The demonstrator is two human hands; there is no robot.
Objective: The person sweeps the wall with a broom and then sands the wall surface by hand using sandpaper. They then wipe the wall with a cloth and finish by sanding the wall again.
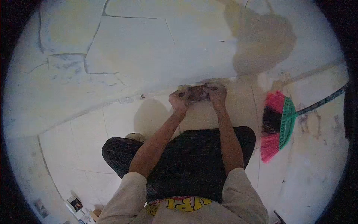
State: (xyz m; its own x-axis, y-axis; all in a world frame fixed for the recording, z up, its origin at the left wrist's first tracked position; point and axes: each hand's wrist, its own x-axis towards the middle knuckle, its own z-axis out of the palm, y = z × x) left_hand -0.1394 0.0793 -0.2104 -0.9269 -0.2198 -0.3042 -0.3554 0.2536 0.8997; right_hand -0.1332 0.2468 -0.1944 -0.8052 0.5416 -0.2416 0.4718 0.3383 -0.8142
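A small brown, flat piece (pixel 198 93) lies between my two hands, near the line where the tiled floor meets the pale wall. My left hand (pixel 179 99) has its fingers closed on the piece's left end. On the right end, my right hand (pixel 216 93) grips it with bent fingers. Both forearms reach forward over my dark trousers. The piece's underside is hidden, and its material is too dim to tell.
A broom with pink and black bristles and a green head (pixel 287 123) is at the right, its dark handle slanting up. Cracks run across the pale wall (pixel 130 44). Small items (pixel 75 202) sit at the lower left.
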